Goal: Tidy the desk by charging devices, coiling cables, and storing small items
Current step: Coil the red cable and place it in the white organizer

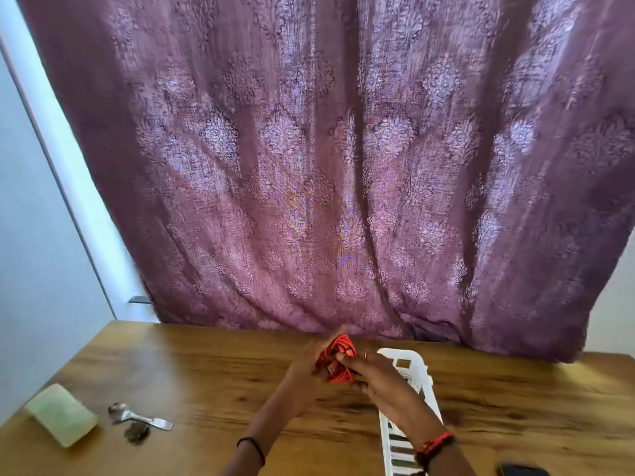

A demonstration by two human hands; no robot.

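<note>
The only view comes from a wide-angle camera on the person's head. It faces forward and tilts only slightly down. A purple curtain [343, 166] on the far side fills most of the frame, and the wooden desk [171, 372] takes the near bottom strip. The left hand [304, 371] and right hand [376, 381] meet on a red cable [338, 352] close below the lens, just right of centre.

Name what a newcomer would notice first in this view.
The patterned purple curtain fills the upper frame behind the wooden desk. Near the desk's middle, the left hand and right hand hold a bright red cable bundle, just left of a white slotted tray.
</note>
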